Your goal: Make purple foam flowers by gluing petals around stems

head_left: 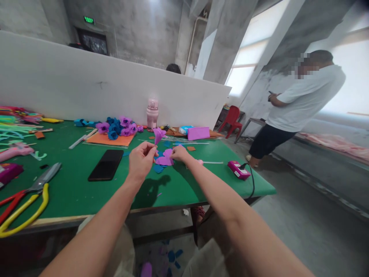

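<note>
- Left hand (pixel 140 157): pinching the base of a purple flower (pixel 158 135), bloom up, over the table (pixel 180 189).
- Right hand (pixel 181 154): at the right edge of purple petals (pixel 165 158); cannot tell whether it grips.
- Phone (pixel 106 165): flat, left.
- Shears (pixel 37 188): near left.

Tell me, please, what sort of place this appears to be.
Probably a craft workshop: the green-covered worktable, the purple and blue artificial flowers, and the metal shears with red and yellow handles suggest so.
</note>
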{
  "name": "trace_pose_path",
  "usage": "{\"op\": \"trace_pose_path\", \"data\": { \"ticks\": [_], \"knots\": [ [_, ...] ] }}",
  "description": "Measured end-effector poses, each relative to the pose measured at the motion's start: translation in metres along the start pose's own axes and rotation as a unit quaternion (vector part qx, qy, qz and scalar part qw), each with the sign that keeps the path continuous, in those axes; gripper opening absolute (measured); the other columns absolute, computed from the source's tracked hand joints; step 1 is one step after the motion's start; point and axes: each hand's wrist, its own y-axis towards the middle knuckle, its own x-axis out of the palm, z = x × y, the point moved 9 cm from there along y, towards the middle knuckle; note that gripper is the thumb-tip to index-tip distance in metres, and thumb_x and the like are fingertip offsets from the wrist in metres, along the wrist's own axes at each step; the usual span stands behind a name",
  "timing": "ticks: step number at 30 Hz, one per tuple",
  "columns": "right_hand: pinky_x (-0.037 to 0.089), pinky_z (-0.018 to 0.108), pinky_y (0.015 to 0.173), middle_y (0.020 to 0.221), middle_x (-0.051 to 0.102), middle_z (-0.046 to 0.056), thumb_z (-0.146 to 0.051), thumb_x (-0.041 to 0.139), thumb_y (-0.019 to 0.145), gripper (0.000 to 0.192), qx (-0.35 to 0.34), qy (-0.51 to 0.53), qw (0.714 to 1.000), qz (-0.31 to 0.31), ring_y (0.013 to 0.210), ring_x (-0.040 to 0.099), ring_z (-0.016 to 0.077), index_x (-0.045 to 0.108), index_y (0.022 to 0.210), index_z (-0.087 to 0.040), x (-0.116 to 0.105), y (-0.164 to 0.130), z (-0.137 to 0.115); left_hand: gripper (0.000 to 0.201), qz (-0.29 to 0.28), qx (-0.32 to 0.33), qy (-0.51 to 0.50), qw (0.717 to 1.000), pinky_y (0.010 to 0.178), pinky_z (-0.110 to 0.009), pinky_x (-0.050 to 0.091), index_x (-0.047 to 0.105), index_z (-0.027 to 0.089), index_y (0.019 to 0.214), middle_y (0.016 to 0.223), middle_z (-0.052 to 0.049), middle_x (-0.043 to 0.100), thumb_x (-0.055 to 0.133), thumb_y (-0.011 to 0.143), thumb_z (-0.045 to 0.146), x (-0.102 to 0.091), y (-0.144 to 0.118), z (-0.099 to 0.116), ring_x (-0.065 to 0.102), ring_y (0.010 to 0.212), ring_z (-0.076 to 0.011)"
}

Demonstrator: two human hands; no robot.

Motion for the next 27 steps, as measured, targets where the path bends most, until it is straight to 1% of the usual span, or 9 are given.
{"op": "trace_pose_path", "data": {
  "ticks": [3, 6, 8, 11, 13, 16, 22, 24, 27],
  "knots": [
    [0.041, 0.02, 0.058, 0.071, 0.066, 0.003, -0.024, 0.052, 0.079, 0.017, -0.023, 0.074, 0.997, 0.016, 0.067, 0.06, 0.013, 0.064, 0.079, -0.012, -0.007, -0.012, 0.002, 0.012, -0.015, -0.014, -0.018, 1.0, 0.045, -0.02, 0.042, 0.057, 0.018, 0.071, 0.057, 0.001, 0.06, 0.057, 0.073, 0.029, 0.002, 0.003, -0.004, 0.05, 0.043, -0.0086],
    [0.042, 0.019, 0.058, 0.072, 0.064, 0.0, -0.031, 0.046, 0.083, 0.022, -0.049, 0.162, 0.985, 0.029, 0.065, 0.059, 0.0107, 0.059, 0.091, -0.015, -0.013, -0.043, 0.001, 0.012, -0.061, -0.052, -0.071, 0.994, 0.041, -0.018, 0.036, 0.054, 0.018, 0.073, 0.056, 0.002, 0.058, 0.056, 0.072, 0.03, 0.014, 0.004, -0.014, 0.046, 0.04, -0.0073],
    [0.042, 0.021, 0.057, 0.065, 0.061, -0.001, -0.032, 0.053, 0.079, 0.018, -0.062, 0.325, 0.943, 0.03, 0.061, 0.057, 0.0109, 0.057, 0.084, -0.015, -0.014, -0.069, 0.001, 0.014, -0.093, -0.085, -0.088, 0.988, 0.038, -0.016, 0.03, 0.055, 0.018, 0.074, 0.052, 0.005, 0.053, 0.059, 0.069, 0.03, 0.025, 0.002, -0.023, 0.041, 0.039, -0.0061],
    [0.041, 0.021, 0.057, 0.062, 0.058, -0.003, -0.03, 0.059, 0.074, 0.015, -0.067, 0.423, 0.903, 0.021, 0.058, 0.054, 0.01, 0.056, 0.078, -0.016, -0.007, -0.102, 0.003, 0.023, -0.146, -0.149, -0.069, 0.976, 0.036, -0.015, 0.025, 0.06, 0.016, 0.076, 0.049, 0.006, 0.047, 0.067, 0.062, 0.033, 0.045, -0.009, -0.036, 0.036, 0.038, -0.0049],
    [0.039, 0.021, 0.055, 0.059, 0.057, -0.004, -0.027, 0.059, 0.073, 0.012, -0.059, 0.431, 0.9, 0.023, 0.055, 0.052, 0.0097, 0.056, 0.076, -0.017, -0.002, -0.115, 0.005, 0.029, -0.186, -0.181, -0.042, 0.965, 0.036, -0.016, 0.026, 0.065, 0.016, 0.077, 0.052, 0.004, 0.051, 0.072, 0.058, 0.037, 0.057, -0.019, -0.041, 0.036, 0.039, -0.0049],
    [0.037, 0.021, 0.053, 0.055, 0.055, -0.004, -0.023, 0.058, 0.072, 0.008, -0.049, 0.431, 0.9, 0.034, 0.053, 0.051, 0.0095, 0.056, 0.074, -0.016, 0.004, -0.124, 0.009, 0.03, -0.217, -0.185, 0.005, 0.958, 0.035, -0.016, 0.026, 0.069, 0.016, 0.074, 0.058, 0.0, 0.059, 0.074, 0.055, 0.038, 0.067, -0.032, -0.042, 0.04, 0.041, -0.0058],
    [0.04, 0.02, 0.053, 0.061, 0.06, -0.002, -0.027, 0.06, 0.072, 0.012, -0.067, 0.405, 0.91, 0.057, 0.058, 0.057, 0.0109, 0.059, 0.077, -0.017, 0.004, -0.124, 0.012, 0.011, -0.211, -0.134, 0.054, 0.967, 0.036, -0.019, 0.026, 0.07, 0.016, 0.06, 0.052, 0.0, 0.061, 0.07, 0.055, 0.026, 0.074, -0.043, -0.039, 0.04, 0.039, -0.0072],
    [0.043, 0.021, 0.056, 0.069, 0.066, 0.0, -0.035, 0.059, 0.075, 0.019, -0.036, 0.38, 0.917, 0.116, 0.063, 0.06, 0.012, 0.061, 0.082, -0.017, -0.009, -0.125, 0.032, 0.011, -0.185, -0.127, 0.052, 0.973, 0.038, -0.02, 0.027, 0.07, 0.016, 0.06, 0.049, 0.0, 0.061, 0.069, 0.056, 0.026, 0.074, -0.043, -0.039, 0.04, 0.038, -0.0077],
    [0.046, 0.023, 0.062, 0.08, 0.069, 0.004, -0.04, 0.046, 0.083, 0.029, 0.117, 0.299, 0.915, 0.244, 0.069, 0.062, 0.0138, 0.061, 0.088, -0.016, -0.034, -0.137, 0.093, 0.014, -0.157, -0.123, 0.044, 0.979, 0.039, -0.021, 0.027, 0.069, 0.016, 0.06, 0.05, 0.0, 0.061, 0.07, 0.054, 0.029, 0.074, -0.042, -0.04, 0.04, 0.039, -0.0081]
  ]
}}
